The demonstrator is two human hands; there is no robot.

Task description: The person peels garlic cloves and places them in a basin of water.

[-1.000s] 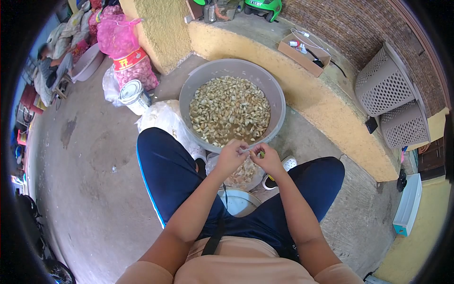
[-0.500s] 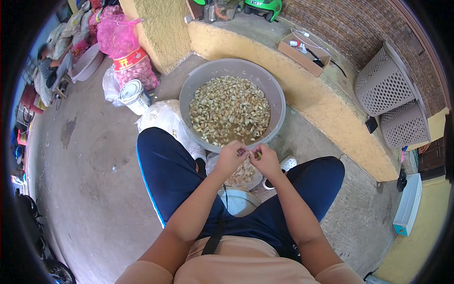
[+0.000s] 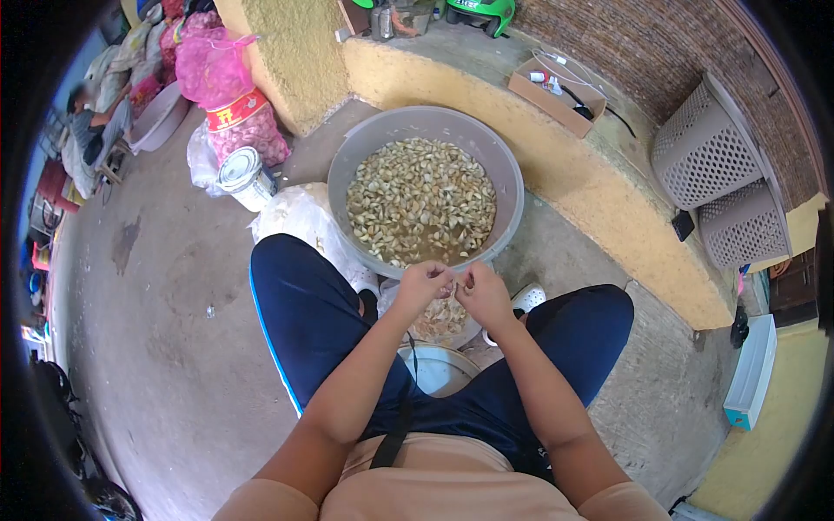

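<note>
Fingers (image 3: 446, 280) of my 2 hands (image 3: 420, 288) (image 3: 485, 293) pinch narrow, contents too small to tell; I'd best work above the pale scraps (image 3: 441, 321).

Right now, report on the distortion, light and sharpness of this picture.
Head view: strong wide-angle bending, the yellow ledge curving, corners black; head view: soft light on the floor, no hard shadows; head view: the seated person has a blurred head; head view: detail between left hand and right hand is too small to read.
</note>
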